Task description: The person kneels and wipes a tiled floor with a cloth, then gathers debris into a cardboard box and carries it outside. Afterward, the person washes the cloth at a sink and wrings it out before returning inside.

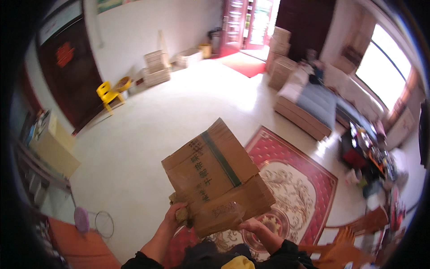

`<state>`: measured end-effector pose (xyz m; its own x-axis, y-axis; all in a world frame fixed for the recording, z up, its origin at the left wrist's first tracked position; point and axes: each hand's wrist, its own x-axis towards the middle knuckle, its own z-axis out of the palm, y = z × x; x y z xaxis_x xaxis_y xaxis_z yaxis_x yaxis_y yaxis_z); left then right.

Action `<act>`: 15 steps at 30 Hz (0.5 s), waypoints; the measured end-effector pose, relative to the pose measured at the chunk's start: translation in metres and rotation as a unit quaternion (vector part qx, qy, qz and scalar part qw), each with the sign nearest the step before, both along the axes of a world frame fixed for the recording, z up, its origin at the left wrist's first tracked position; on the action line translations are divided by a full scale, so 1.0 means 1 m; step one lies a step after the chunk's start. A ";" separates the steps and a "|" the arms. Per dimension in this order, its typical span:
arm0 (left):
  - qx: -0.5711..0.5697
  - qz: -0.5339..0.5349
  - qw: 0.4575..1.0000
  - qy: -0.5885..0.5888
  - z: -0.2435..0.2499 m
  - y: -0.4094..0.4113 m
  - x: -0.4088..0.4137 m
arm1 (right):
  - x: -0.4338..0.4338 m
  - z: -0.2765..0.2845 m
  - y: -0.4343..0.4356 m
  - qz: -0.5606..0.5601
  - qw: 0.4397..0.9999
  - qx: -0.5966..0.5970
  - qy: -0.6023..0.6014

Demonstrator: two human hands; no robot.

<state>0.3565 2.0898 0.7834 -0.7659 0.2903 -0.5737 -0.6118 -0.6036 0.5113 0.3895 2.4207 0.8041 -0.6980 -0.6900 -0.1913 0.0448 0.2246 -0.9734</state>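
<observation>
A flattened brown cardboard box [215, 178] is held up in front of me, tilted, with a dark green stripe and printed and handwritten writing on its face. At its lower left edge, my left hand [175, 215] grips it together with a crumpled tan lump [182, 215], whose material I cannot make out. My right hand [251, 225] holds the lower right edge from below, its fingers partly hidden behind the cardboard. Under the box lies a red and cream patterned rug [289, 188].
Beyond the pale floor [134, 141], a yellow child's chair [108, 94] stands by a dark door. Stacked cardboard boxes [278, 60] flank the entrance. A sofa [305, 104] and a cluttered table [362, 151] are on the right. Wooden furniture [342, 248] stands close at lower right.
</observation>
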 end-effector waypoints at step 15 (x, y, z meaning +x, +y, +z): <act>-0.071 0.306 0.946 0.084 0.030 -0.203 -0.092 | -0.307 -0.018 -0.321 -0.133 0.944 -0.227 -0.201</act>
